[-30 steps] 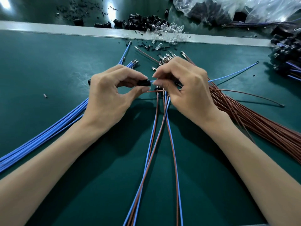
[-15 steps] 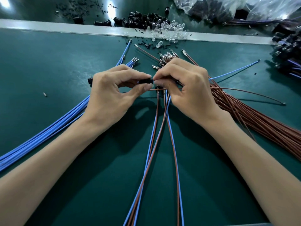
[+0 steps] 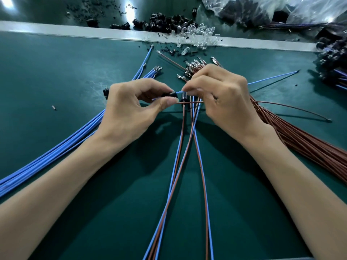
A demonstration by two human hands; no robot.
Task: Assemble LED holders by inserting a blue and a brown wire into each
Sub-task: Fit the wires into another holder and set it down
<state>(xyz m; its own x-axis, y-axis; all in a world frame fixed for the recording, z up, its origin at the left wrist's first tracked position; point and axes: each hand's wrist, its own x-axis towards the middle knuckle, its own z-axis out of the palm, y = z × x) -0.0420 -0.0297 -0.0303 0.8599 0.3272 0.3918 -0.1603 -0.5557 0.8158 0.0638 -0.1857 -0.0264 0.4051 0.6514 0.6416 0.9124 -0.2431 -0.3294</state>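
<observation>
Green bench [image 3: 56, 72], crossed by a pale strip [image 3: 56, 30] at the far side. Laid on it: blue wires [image 3: 56, 147], bundled at left; brown wires [image 3: 309, 147], bundled at right; blue-and-brown pairs [image 3: 203, 184] down the middle. Black holders [image 3: 165, 21] and clear bulbs [image 3: 199, 36] are heaped along the strip.

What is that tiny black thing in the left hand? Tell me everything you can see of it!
It is a small black holder, likely plastic, roughly tube-shaped and mostly hidden in the grip. It lies sideways, held in the air above the green table. The left hand pinches it between thumb and forefinger. A blue wire meets its right end, pinched by the right hand. A brown wire passes just under it; whether that one is plugged in cannot be told.
</observation>
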